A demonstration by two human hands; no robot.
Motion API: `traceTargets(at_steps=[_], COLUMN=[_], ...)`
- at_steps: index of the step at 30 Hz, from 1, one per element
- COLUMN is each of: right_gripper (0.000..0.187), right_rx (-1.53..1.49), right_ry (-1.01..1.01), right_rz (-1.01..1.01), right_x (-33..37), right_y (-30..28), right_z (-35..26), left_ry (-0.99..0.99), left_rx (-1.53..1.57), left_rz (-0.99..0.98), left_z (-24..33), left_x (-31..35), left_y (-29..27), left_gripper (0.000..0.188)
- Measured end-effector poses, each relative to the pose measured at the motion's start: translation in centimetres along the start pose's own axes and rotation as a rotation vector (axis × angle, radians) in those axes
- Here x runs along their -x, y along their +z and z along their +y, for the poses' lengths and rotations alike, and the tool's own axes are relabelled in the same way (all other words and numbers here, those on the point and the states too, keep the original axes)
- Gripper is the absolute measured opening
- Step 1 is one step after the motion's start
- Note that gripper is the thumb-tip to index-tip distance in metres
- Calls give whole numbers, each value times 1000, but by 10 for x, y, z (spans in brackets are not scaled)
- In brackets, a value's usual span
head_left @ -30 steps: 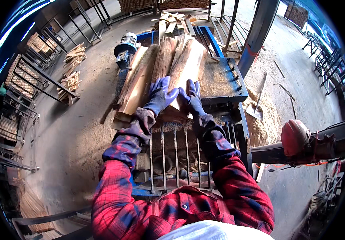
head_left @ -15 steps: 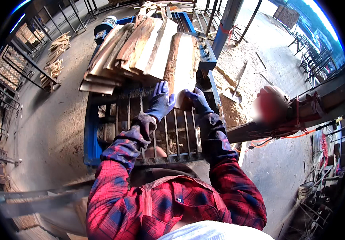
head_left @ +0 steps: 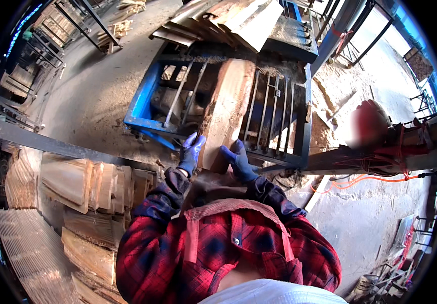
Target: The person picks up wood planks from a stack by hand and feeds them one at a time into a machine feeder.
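A long rough-edged wooden board (head_left: 226,111) lies lengthwise over the metal bars of a blue frame (head_left: 142,99), its near end close to my body. My left hand (head_left: 191,154), in a blue-purple glove, grips the board's left edge near that end. On the opposite edge, my gloved right hand (head_left: 240,161) holds the board with its thumb toward the top face. Beyond the board's far end, a pile of similar boards (head_left: 249,23) rests on the far part of the blue machine. The undersides of both hands' grips are hidden.
Stacks of cut boards (head_left: 66,180) stand at my lower left, beside a grey steel rail (head_left: 51,142). To the right, a dark beam (head_left: 330,161) carries a blurred red object (head_left: 370,124) and an orange cable (head_left: 365,180). Sawdust and offcuts litter the floor.
Both hands have drawn the board off the pile toward my body, so it now spans the bars. The view has shifted, bringing the stacks at lower left into sight.
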State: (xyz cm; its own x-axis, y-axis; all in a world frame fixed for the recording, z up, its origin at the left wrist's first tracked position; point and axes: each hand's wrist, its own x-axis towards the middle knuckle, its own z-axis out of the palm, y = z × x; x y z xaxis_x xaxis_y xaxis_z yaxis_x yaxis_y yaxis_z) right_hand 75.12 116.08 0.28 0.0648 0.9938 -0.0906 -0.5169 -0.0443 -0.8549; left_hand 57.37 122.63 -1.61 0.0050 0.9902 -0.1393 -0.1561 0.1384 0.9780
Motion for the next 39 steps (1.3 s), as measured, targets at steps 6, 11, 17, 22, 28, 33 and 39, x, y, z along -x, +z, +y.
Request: traceTargets(at_steps=[6,11,17,22,28,33,39], right_gripper=[94,103,64,62,46,23,49], right_rx=[1015,1384,1788,706,-182,196,110], right_ry=[-342,-557,-998,-183,-219,-181,-39], right_rz=[-244,-146,200,-90,410,252,26], right_x=[-57,-84,-143,-209,-338,-302,-92], right_y=[48,60,49,-3,-67,-82,-79], right_z=[-17,-4,16,-41,-166,-185,-123], left_ry=[34,30,957,787,708,782,-35], left_rx=[-118,-128,-1179,-1203,-1214,-888,-288], left_rz=[-36,-80,233,155,133,-15,-499], left_z=[38,59,35,21,42,78,35], left_x=[-80,-134,-164,-238,-313,-316,-202], left_y=[-48,-48,-10,12,53,110,161], left_gripper=[25,44,32,41,34,32,54])
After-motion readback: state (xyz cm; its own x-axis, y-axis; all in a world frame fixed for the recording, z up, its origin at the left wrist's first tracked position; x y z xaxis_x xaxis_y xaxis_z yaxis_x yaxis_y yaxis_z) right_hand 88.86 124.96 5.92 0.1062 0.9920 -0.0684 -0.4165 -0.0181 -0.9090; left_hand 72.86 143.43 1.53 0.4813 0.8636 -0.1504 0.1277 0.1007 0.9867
